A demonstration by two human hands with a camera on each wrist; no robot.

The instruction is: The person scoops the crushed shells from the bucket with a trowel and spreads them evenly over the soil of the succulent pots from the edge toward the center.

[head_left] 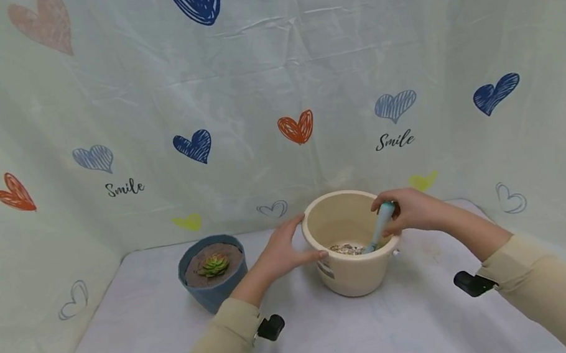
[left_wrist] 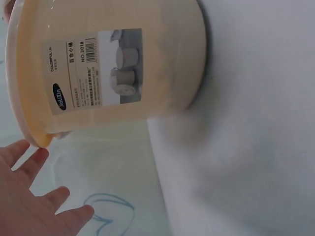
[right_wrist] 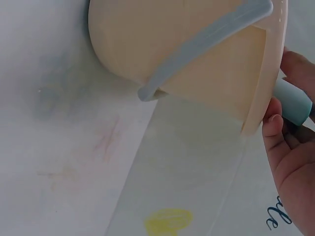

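A cream plastic bucket (head_left: 354, 274) stands on the table, with a pale, mixed-colour gritty material (head_left: 348, 249) at its bottom. My left hand (head_left: 285, 250) spans the bucket's left rim with spread, extended fingers. In the left wrist view, its fingertips (left_wrist: 39, 156) touch the rim beside the printed label (left_wrist: 93, 71). My right hand (head_left: 416, 210) grips a tool by its light blue handle (head_left: 382, 223), tilted inside the bucket; the tool's lower end is hidden in the grit. In the right wrist view, the fingers (right_wrist: 273, 123) lie against the rim.
Left of the bucket sits a blue pot (head_left: 224, 292) of brown soil holding a green succulent (head_left: 214, 265). A grey bail handle (right_wrist: 202, 46) hangs down the bucket's side. A cloth printed with hearts (head_left: 296, 60) rises behind the white table (head_left: 325, 352).
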